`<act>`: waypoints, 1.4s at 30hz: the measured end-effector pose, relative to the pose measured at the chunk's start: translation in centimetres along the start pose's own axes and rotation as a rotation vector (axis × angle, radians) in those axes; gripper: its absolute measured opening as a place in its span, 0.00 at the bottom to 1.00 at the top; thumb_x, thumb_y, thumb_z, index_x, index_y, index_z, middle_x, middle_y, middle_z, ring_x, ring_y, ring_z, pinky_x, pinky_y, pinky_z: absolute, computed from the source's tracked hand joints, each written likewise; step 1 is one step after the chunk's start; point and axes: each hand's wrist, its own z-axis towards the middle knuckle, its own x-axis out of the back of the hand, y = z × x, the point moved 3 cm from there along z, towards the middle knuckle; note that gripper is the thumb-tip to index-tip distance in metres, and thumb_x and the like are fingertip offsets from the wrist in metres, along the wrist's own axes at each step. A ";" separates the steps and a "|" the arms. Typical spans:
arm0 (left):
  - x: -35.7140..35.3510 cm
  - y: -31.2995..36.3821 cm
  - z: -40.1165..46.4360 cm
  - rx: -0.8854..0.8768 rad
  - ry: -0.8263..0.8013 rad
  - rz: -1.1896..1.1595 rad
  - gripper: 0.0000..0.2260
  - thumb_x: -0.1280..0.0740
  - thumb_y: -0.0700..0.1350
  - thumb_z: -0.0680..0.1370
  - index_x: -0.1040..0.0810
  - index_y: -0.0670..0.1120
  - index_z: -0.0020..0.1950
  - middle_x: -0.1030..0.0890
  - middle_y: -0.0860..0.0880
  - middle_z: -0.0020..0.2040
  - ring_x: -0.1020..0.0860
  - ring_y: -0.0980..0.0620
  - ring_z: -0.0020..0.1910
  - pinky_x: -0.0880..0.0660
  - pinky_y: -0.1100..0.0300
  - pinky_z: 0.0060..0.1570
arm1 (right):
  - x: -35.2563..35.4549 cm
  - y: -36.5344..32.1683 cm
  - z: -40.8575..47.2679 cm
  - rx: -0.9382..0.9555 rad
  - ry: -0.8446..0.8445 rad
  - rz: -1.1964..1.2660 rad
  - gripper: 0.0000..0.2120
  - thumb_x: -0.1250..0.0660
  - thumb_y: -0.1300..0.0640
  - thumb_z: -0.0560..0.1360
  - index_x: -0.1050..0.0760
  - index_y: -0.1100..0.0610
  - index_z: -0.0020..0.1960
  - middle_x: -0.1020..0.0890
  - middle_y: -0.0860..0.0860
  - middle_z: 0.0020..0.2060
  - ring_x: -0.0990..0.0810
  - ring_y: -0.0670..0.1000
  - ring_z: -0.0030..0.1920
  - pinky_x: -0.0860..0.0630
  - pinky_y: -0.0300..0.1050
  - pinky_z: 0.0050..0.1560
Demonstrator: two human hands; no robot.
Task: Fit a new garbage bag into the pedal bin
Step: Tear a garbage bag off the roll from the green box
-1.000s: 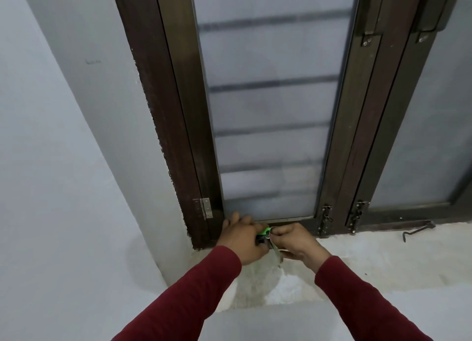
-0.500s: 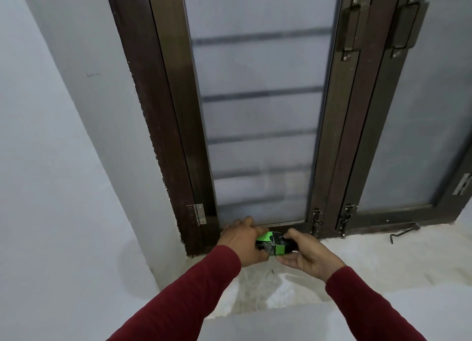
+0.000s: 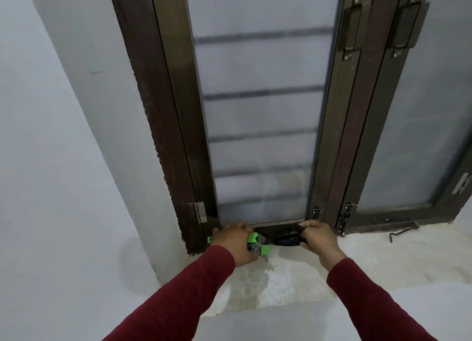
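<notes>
Hands stretched apart over the window sill, a bag between them.
Your left hand curls round the green bag roll; your right hand pinches the black garbage bag, just below the window frame.

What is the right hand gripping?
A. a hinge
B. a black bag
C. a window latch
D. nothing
B: the right hand is curled round a black bag drawn out of the green pack that the left hand holds.
</notes>
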 end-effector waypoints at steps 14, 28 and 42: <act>-2.1 -1.1 1.1 0.127 0.026 -0.665 0.23 0.34 0.55 0.72 0.26 0.56 0.68 0.22 0.47 0.63 0.22 0.48 0.56 0.23 0.55 0.54 | -5.6 -0.7 -3.4 0.258 -0.238 -0.318 0.06 0.31 0.58 0.77 0.17 0.49 0.49 0.15 0.49 0.44 0.19 0.48 0.46 0.22 0.43 0.50; -1.6 -2.1 0.7 0.192 0.204 -1.112 0.09 0.35 0.43 0.82 0.18 0.53 0.59 0.17 0.51 0.55 0.19 0.54 0.51 0.24 0.67 0.44 | -8.6 -2.1 -3.8 -0.147 -0.355 0.384 0.17 0.29 0.77 0.69 0.27 0.59 0.48 0.20 0.57 0.42 0.18 0.51 0.41 0.19 0.40 0.40; -1.4 -2.0 -0.2 0.070 0.203 -0.974 0.25 0.22 0.42 0.73 0.26 0.55 0.65 0.19 0.53 0.57 0.19 0.59 0.53 0.23 0.68 0.49 | -7.4 -4.5 -4.4 0.096 -0.383 0.115 0.16 0.28 0.63 0.72 0.20 0.54 0.59 0.23 0.51 0.30 0.27 0.47 0.26 0.27 0.39 0.27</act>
